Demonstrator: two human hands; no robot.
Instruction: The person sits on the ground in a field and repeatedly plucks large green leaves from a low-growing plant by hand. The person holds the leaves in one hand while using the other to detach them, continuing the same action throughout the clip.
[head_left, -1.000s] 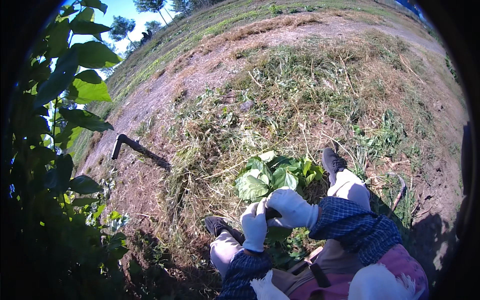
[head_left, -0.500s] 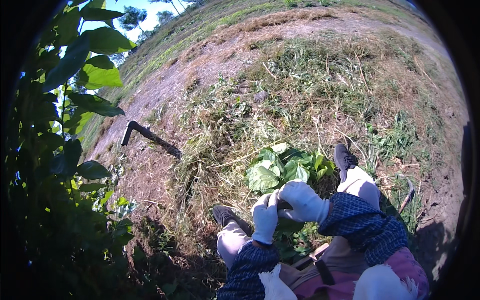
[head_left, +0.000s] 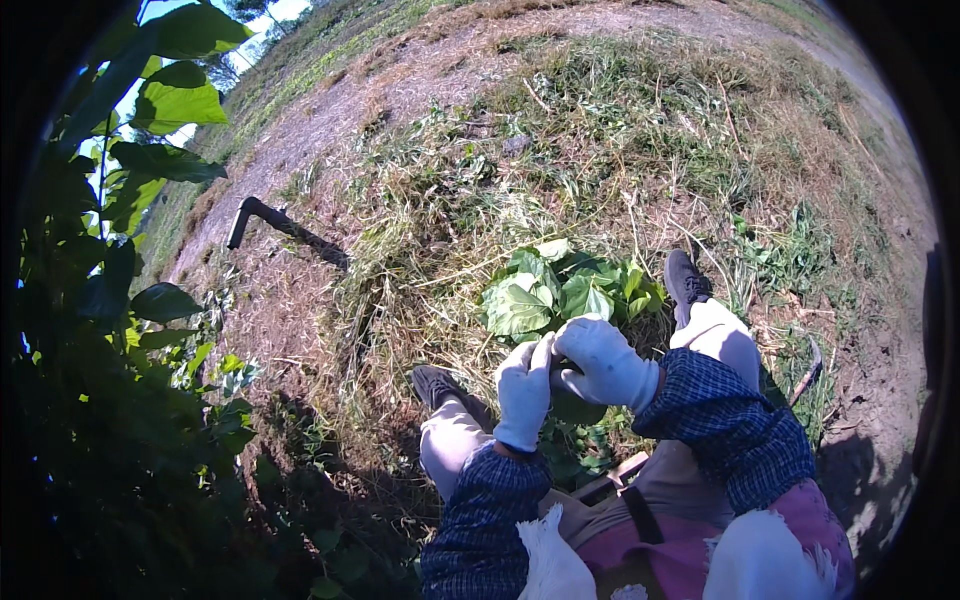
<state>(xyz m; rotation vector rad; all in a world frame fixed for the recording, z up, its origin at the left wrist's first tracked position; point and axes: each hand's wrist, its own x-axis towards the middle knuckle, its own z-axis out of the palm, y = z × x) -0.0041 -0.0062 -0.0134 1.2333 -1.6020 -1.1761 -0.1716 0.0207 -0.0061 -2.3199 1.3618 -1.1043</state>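
Both my hands wear white gloves and meet in front of my lap, fingertips nearly together. My left hand (head_left: 523, 393) has its fingers pressed together and pointing upward. Bent over at the knuckles, my right hand (head_left: 607, 362) is closed in a pinch toward the left one. What the fingertips hold, if anything, is hidden. A dark green leaf (head_left: 577, 408) shows right below the right fingers; whether it is gripped I cannot tell. Just beyond the hands, a pile of broad green leaves (head_left: 520, 308) lies on the dry grass between my feet.
A black bent pipe or handle (head_left: 262, 211) sticks up from the ground at left. Tall leafy plants (head_left: 165, 160) crowd the left side. A sickle-like curved tool (head_left: 808, 372) lies right of my right shoe (head_left: 686, 280). Cut grass (head_left: 620, 130) covers the ground ahead.
The view has shifted, so ground, leaf pile and hands sit higher in the picture. My hands stay together in nearly the same pose, with a slightly wider gap between them.
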